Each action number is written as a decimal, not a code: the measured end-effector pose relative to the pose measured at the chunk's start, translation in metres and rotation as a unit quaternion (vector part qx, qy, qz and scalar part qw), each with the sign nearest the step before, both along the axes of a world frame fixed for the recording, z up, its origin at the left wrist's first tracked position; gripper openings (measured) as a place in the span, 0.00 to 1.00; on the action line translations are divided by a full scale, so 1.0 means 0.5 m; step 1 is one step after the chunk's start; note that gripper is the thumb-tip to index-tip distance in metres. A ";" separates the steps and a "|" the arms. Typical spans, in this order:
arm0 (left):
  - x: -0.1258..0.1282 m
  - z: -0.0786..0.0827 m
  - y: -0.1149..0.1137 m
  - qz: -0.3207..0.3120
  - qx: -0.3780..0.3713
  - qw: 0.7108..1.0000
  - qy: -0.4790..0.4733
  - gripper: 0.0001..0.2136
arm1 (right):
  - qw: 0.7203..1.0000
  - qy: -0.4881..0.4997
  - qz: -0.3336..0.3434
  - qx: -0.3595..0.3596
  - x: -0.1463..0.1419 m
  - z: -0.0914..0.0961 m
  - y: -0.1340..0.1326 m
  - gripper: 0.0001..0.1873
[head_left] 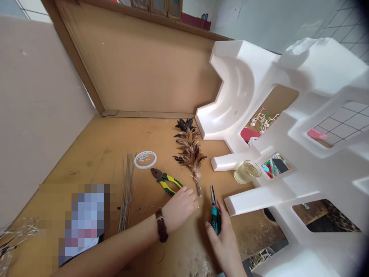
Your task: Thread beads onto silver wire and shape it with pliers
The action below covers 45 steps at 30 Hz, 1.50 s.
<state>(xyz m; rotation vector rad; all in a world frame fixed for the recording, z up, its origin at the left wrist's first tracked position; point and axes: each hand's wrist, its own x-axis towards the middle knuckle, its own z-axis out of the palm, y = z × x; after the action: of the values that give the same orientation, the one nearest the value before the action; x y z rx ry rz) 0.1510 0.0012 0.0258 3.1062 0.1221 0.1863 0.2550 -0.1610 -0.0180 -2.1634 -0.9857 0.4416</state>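
My right hand (223, 238) is closed around small needle-nose pliers (213, 219) with teal and black handles, their jaws pointing away from me. My left hand (181, 207), a brown watch strap on its wrist, is closed low over the table; a tiny pale bit shows at its fingertips, too small to name. Just beyond the left hand lie larger pliers (170, 182) with yellow and green handles. A bunch of brown and black feathers (188, 146), bound at its stem, lies further back between the hands. A round dish (145, 159) holds small pastel beads.
Thin wires (126, 196) lie in a bundle left of the pliers. A blurred-out phone-like object (86, 223) is at lower left. On the right, a large white foam block (250, 196) stands beside a clear cup (246, 172) of yellowish liquid. A cardboard panel (150, 69) walls the back.
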 end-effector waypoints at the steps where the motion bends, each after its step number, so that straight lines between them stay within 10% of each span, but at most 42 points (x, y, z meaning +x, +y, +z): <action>1: -0.016 0.014 0.000 0.007 0.000 1.000 -0.001 0.05 | 1.000 -0.020 -0.001 -0.011 0.000 0.003 0.007 0.32; 12: -0.168 0.040 0.010 0.024 -0.019 1.000 -0.007 0.05 | 0.982 -0.188 0.001 0.001 -0.008 0.003 0.080 0.23; 17: -0.204 0.018 0.007 -0.002 -0.028 0.994 -0.106 0.14 | 0.980 0.170 0.027 0.099 -0.035 0.033 0.095 0.18; 23: -0.235 -0.004 0.010 -0.004 -0.040 0.985 -0.170 0.17 | 0.812 0.566 0.084 0.114 -0.062 0.054 0.141 0.17; 27: -0.239 -0.001 0.018 0.064 -0.094 0.968 -0.223 0.20 | 0.787 0.589 0.060 0.171 -0.065 0.062 0.153 0.13; 29: -0.232 -0.001 0.017 0.169 -0.192 0.926 -0.277 0.21 | 0.793 0.573 0.047 0.203 -0.063 0.064 0.157 0.12; 32: -0.213 -0.010 0.005 0.293 -0.452 0.784 -0.310 0.19 | 0.796 0.560 0.026 0.229 -0.063 0.063 0.162 0.11; 36: -0.187 -0.030 -0.017 0.263 -0.688 0.632 -0.241 0.12 | 0.801 0.552 0.018 0.233 -0.076 0.054 0.170 0.12; 45: -0.185 -0.037 -0.007 0.295 -0.701 0.593 -0.264 0.09 | 0.844 0.500 0.052 0.189 -0.097 0.032 0.180 0.13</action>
<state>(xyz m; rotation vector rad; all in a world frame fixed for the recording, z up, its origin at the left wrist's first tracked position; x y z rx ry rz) 0.0583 -0.0024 0.0071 1.2351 0.7929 0.6142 0.2067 -0.0709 -0.0021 -1.2193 -0.5027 1.1613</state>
